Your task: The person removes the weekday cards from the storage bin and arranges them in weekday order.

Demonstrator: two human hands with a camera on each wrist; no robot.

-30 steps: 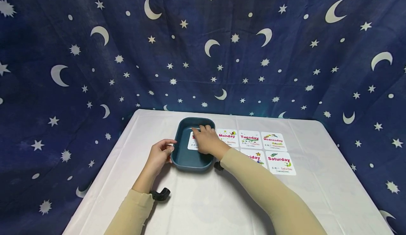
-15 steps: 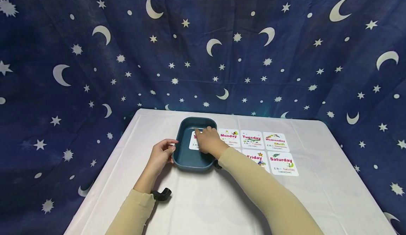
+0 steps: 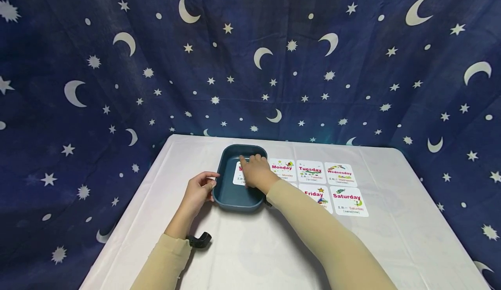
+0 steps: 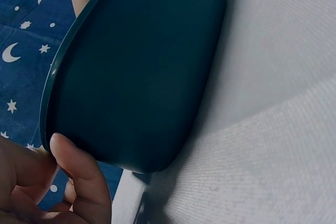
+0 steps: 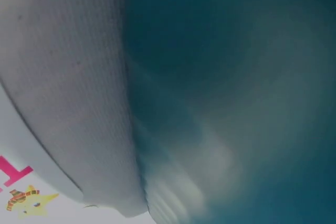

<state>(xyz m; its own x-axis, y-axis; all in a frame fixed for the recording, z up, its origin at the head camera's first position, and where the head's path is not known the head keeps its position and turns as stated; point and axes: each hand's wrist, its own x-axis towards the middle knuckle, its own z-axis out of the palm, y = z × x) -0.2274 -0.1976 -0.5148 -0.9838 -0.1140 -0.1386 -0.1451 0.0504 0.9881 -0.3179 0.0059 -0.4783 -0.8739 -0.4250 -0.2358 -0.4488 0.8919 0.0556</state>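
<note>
A dark teal rectangular tray [image 3: 236,201] stands on the white-covered table. At its left side my left hand [image 3: 198,189] grips the rim; in the left wrist view, the thumb and fingers of the left hand [image 4: 79,174] meet at the edge of the tray [image 4: 136,77]. Inside the tray lies a white printed card [image 3: 238,178] with a red "S" at the start of its word. My right hand [image 3: 256,172] reaches in over the right wall and covers most of this card. Whether its fingers pinch the card or only press on it, I cannot tell.
Right of the tray, weekday cards lie in two rows: Monday [image 3: 282,170], Tuesday [image 3: 311,171] and Wednesday [image 3: 340,175] behind, Friday [image 3: 315,194] and Saturday [image 3: 349,201] in front. My right sleeve [image 3: 313,220] partly covers the front row. A starry blue curtain [image 3: 250,64] hangs behind the table.
Over the card in the tray, the right hand has shifted its fingers slightly, one digit now stretched towards the card's top edge. The left hand keeps its place on the rim.
</note>
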